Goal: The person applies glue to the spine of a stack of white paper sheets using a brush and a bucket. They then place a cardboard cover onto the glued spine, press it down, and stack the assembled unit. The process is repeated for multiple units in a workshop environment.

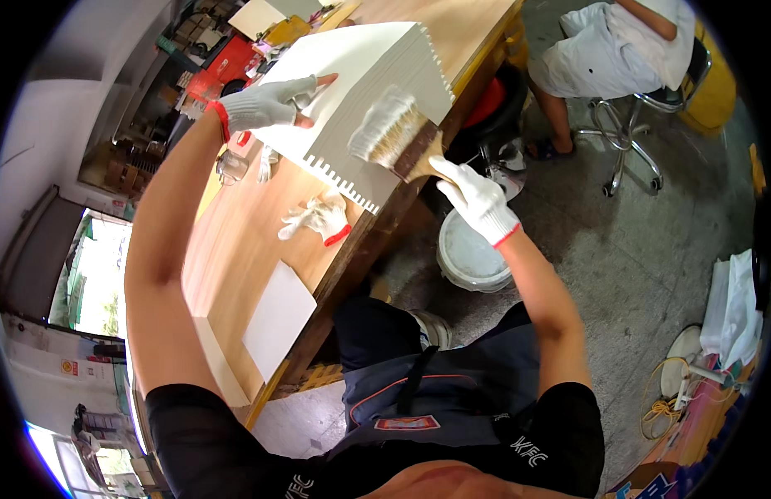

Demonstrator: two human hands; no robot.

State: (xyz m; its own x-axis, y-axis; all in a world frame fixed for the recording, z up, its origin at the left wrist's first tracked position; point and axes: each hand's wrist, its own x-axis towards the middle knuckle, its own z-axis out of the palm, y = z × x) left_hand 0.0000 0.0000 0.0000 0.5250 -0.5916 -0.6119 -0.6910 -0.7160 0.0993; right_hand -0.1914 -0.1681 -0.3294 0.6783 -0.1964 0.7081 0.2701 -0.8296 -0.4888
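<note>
A tall stack of white sheets (352,62) stands on the wooden table, with notched, comb-like strips along two of its edges. My left hand (277,104), in a grey-white glove with a red cuff and bare fingertips showing, lies spread on top of the stack. In my gloved right hand (477,195) is the handle of a wide brush (402,137). Its pale bristles are against or just in front of the stack's side; I cannot tell if they touch. Below that hand, on the floor, stands a white bucket (473,254).
Spare white gloves (319,220) and a white sheet (279,320) lie on the table (227,262). A metal cup (231,166) is beside the stack. At the right, a person in white (627,54) sits on a wheeled chair (627,137). Cables (664,412) lie at the lower right.
</note>
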